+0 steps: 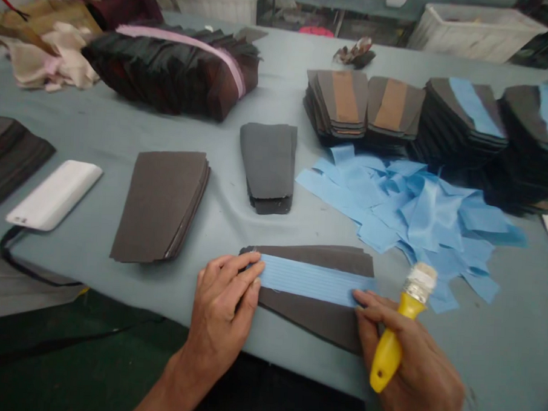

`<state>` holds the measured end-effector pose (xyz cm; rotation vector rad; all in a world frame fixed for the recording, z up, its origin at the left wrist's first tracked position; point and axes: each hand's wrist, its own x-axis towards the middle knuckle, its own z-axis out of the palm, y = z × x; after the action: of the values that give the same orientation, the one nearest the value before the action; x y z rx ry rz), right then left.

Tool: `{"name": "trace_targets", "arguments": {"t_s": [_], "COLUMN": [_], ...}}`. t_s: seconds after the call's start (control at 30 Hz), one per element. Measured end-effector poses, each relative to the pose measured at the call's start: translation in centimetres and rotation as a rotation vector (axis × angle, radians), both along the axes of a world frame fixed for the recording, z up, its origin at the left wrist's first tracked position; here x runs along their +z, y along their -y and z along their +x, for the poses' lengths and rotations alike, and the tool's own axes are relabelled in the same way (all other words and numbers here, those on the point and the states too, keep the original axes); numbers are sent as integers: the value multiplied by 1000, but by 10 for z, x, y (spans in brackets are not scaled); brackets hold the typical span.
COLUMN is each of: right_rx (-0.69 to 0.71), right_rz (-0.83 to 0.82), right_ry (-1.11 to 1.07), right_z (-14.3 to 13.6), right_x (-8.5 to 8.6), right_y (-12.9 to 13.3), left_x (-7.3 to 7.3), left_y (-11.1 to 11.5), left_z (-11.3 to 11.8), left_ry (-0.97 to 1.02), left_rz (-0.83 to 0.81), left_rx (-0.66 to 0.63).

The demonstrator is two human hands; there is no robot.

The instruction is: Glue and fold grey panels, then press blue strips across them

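Observation:
A light blue ribbed strip (313,281) lies lengthwise over a dark grey-brown tapered panel (314,322) at the table's near edge. My left hand (226,306) has its fingers bent together, pressing the strip's left end onto the panel. At the other end, the fingertips of my right hand (399,350) touch the strip and the panel's edge. That same hand keeps a paintbrush (392,347) with a yellow handle tucked in its grip, bristles pointing up and away. Beyond the right hand spreads a loose pile of blue strips (419,206).
Two stacks of dark panels, one brown (162,203) and one grey (269,160), lie left and ahead. Stacked panels with tan strips (346,99) and blue strips (473,111) stand at back right. A tied dark bundle (171,68) and a white power bank (54,193) are leftward.

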<state>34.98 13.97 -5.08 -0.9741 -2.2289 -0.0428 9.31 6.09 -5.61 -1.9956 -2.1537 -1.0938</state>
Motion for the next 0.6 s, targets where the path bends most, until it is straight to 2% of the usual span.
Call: {"name": "trace_targets", "arguments": {"t_s": [0.13, 0.27, 0.37, 0.47, 0.6], "right_rx": [-34, -3, 17, 63, 49], "right_rz": [71, 155, 156, 121, 57], "right_ry": [66, 8, 22, 25, -21], "right_z": [9, -7, -13, -6, 5], "right_x": [8, 5, -4, -12, -12], "right_y": [-5, -12, -16, -16, -11], "left_x": [-2, -6, -8, -7, -5], "left_y": [1, 1, 1, 0, 0], "left_z": [0, -3, -4, -3, -3], "left_ry": [-15, -44, -56, -33, 103], "left_rz": [16, 49, 61, 65, 48], "left_rx": [16, 25, 24, 34, 60]}}
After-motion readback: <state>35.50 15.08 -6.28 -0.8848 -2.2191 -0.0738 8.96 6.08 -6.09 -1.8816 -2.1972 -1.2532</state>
